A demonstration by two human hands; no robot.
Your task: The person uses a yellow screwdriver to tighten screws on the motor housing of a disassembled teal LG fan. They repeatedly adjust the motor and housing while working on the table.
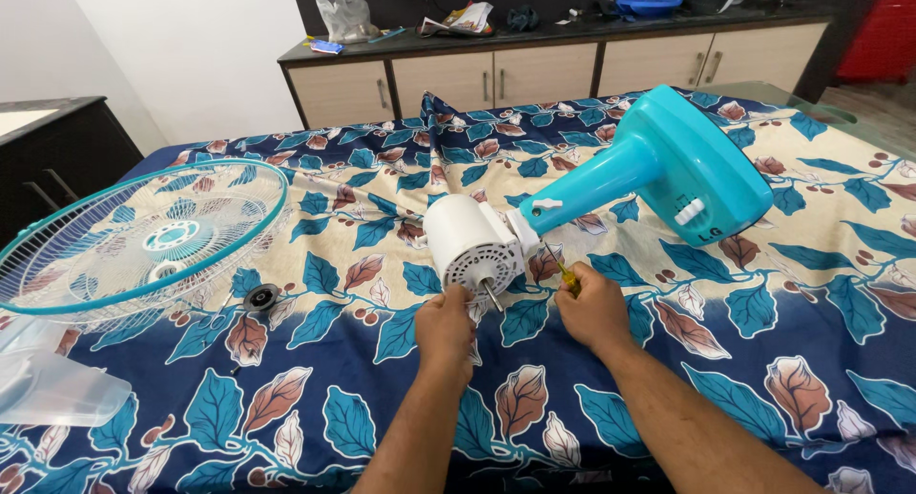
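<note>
Steadying the white motor [474,246] on the bed with my left hand [445,324] clasping its underside, right hand [593,308] clenching a screwdriver [567,277] at its neck; the tip is risking slipping, soft bedding letting everything shift

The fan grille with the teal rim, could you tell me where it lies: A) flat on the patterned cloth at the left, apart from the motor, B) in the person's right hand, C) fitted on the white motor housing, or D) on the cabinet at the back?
A: the fan grille lies flat on the patterned cloth at the left, well clear of the white motor housing that the left hand touches.
</note>
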